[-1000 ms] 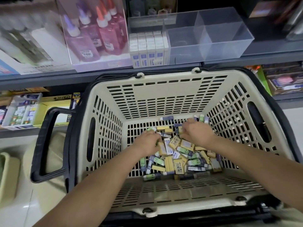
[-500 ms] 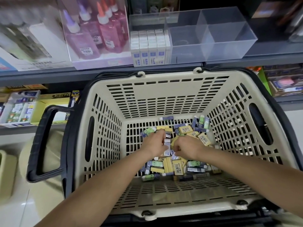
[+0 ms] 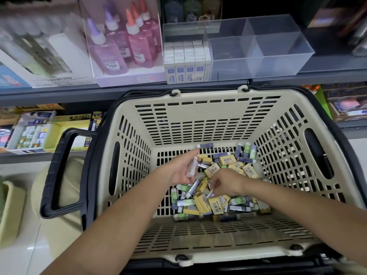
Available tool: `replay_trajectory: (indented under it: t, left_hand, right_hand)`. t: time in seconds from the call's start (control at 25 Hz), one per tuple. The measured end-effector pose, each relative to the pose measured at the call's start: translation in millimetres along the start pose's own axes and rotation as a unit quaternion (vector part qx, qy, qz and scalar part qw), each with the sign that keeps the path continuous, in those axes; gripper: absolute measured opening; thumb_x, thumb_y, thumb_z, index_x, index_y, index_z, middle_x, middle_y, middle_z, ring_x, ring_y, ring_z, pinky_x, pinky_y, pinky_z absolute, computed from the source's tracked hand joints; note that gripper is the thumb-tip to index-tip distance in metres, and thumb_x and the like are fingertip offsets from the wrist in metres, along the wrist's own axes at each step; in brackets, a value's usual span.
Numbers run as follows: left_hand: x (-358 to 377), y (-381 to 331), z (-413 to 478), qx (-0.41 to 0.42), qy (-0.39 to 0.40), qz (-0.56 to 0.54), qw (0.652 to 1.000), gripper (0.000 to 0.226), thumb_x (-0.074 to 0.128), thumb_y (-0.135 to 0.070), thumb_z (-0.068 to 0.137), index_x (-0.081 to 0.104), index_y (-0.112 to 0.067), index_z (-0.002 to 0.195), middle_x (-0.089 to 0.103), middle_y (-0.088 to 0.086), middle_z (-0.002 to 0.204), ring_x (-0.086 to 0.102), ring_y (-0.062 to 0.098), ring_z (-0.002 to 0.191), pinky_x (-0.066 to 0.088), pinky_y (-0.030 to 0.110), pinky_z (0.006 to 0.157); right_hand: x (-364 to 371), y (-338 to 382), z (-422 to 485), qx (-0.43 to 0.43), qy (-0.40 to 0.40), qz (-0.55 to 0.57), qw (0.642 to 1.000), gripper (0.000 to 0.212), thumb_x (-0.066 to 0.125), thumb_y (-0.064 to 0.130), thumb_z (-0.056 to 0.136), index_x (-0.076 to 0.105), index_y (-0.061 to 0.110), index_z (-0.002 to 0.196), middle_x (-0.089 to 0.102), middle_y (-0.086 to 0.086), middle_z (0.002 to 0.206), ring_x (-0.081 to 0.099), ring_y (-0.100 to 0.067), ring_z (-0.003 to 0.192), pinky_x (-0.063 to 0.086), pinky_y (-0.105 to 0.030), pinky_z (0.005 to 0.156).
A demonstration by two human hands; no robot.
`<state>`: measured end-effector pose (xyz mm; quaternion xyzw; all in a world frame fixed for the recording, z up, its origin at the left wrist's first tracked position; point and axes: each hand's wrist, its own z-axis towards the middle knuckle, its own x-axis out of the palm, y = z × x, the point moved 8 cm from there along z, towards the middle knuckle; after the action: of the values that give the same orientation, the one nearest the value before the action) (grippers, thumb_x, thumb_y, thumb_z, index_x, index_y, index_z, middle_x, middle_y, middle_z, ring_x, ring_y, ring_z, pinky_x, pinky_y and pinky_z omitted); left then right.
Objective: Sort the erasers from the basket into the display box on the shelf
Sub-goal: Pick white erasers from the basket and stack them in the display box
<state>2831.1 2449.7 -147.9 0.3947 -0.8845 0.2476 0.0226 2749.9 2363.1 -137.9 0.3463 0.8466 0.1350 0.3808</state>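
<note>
Now lifting the left hand (image 3: 181, 171) out of the eraser pile (image 3: 216, 203) and turning it palm-up, after resting it knuckles-up in the heap half a second ago. Gripping a pale eraser (image 3: 191, 168) across that palm with loosely curled fingers, too blurred for telling one piece from several. Sliding the right hand (image 3: 228, 184) toward the near side of the pile and apart from the left, after holding the two almost knuckle to knuckle before. Pinching a small white eraser (image 3: 210, 193) between thumb and fingertips just above the yellow, green and dark-sleeved pieces. Reaching down with both forearms into the cream basket (image 3: 198, 120), with the loose erasers lying on its slatted floor. Leaving the clear display box (image 3: 278, 48) as before on the grey shelf (image 3: 59, 94) beyond the basket's far rim, with upright rows of white-and-blue erasers (image 3: 186, 56) in its left compartment and pink and purple glue bottles (image 3: 123, 40) just beside it.
</note>
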Motion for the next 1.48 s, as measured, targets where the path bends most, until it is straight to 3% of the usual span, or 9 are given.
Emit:
replay_trajectory:
  t: [0.12,0.24,0.44,0.52,0.68,0.96,1.24,1.4,1.48]
  left_hand:
    - [-8.5,0.7,3.5,0.022,-0.064,0.023,0.997,0.011,0.056,-0.019,0.091,0.055,-0.008,0.094,0.052,0.001,0.066,0.045,0.009,0.05,0.039,0.019,0.04]
    - [-5.3,0.9,1.1,0.017,-0.075,-0.011,0.997,0.013,0.054,-0.014,0.091,0.058,-0.006,0.099,0.064,0.007,0.084,0.06,0.015,0.068,0.055,0.032,0.059]
    - [12.2,3.5,-3.2,0.006,-0.008,-0.047,0.999,0.012,0.056,-0.015,0.091,0.06,-0.008,0.099,0.064,0.013,0.093,0.066,0.023,0.071,0.058,0.038,0.059]
    - [1.5,2.4,-3.7,0.029,-0.04,-0.027,0.998,0.014,0.062,-0.005,0.087,0.059,-0.009,0.1,0.062,0.014,0.101,0.064,0.023,0.078,0.057,0.036,0.058]
    - [-12.6,-1.6,-2.1,0.051,-0.059,-0.026,0.997,0.031,0.065,0.002,0.083,0.059,-0.008,0.112,0.061,0.01,0.11,0.066,0.019,0.084,0.059,0.034,0.06]
    - [-4.7,1.0,-2.5,0.024,0.048,-0.041,0.998,0.041,0.054,0.006,0.088,0.06,-0.022,0.117,0.072,0.007,0.103,0.066,0.023,0.098,0.055,0.054,0.066]
    - [-11.0,5.4,0.9,0.024,0.027,0.047,0.998,0.028,0.071,-0.011,0.081,0.069,-0.021,0.108,0.074,-0.002,0.09,0.066,0.015,0.086,0.053,0.043,0.084]
    - [-14.8,4.8,5.2,0.03,-0.003,-0.006,1.0,0.02,0.059,-0.015,0.091,0.06,-0.019,0.111,0.074,0.003,0.091,0.068,0.019,0.081,0.053,0.041,0.082]
    - [-8.6,4.6,4.0,0.029,0.003,-0.023,0.999,0.023,0.064,-0.028,0.088,0.06,-0.017,0.108,0.072,0.004,0.091,0.066,0.02,0.08,0.054,0.039,0.075]
  right_hand:
    - [-41.9,-8.1,-3.1,0.027,-0.112,0.098,0.989,0.003,0.066,0.012,0.081,0.066,0.014,0.083,0.062,0.008,0.079,0.06,-0.007,0.075,0.052,-0.018,0.069]
    - [-72.3,-9.0,-12.5,0.005,-0.227,0.22,0.949,0.009,0.066,0.009,0.08,0.06,0.015,0.082,0.058,0.004,0.074,0.053,-0.006,0.059,0.045,-0.013,0.053]
    - [-41.5,25.0,-9.5,-0.109,-0.109,0.232,0.96,0.015,0.071,0.009,0.079,0.066,0.023,0.079,0.066,0.006,0.079,0.063,-0.006,0.07,0.055,-0.022,0.073]
    - [-35.8,13.4,-6.4,-0.083,-0.104,0.164,0.977,0.006,0.066,0.014,0.085,0.07,0.018,0.083,0.069,0.004,0.085,0.065,-0.009,0.077,0.055,-0.026,0.08]
    - [-2.3,-1.7,3.1,-0.056,-0.029,-0.176,0.982,0.033,0.048,0.014,0.093,0.06,0.018,0.123,0.056,-0.003,0.119,0.056,-0.021,0.108,0.045,-0.027,0.083]
    - [10.4,-6.7,10.1,-0.031,-0.011,-0.286,0.958,0.054,0.047,0.007,0.09,0.038,0.029,0.138,0.04,-0.007,0.125,0.045,-0.024,0.113,0.041,-0.029,0.07]
    - [-8.9,-3.5,3.9,-0.051,-0.023,-0.043,0.997,0.013,0.065,0.02,0.084,0.057,0.023,0.094,0.055,0.01,0.089,0.058,-0.014,0.087,0.045,-0.025,0.072]
    - [-70.8,-2.6,-9.9,-0.04,-0.232,0.093,0.967,0.01,0.064,0.02,0.086,0.061,0.022,0.096,0.063,0.006,0.089,0.06,-0.008,0.065,0.043,-0.009,0.052]
    - [-78.8,8.6,-18.4,-0.082,-0.266,0.202,0.939,0.012,0.066,0.014,0.084,0.06,0.023,0.09,0.064,0.003,0.089,0.062,-0.012,0.068,0.048,-0.014,0.059]
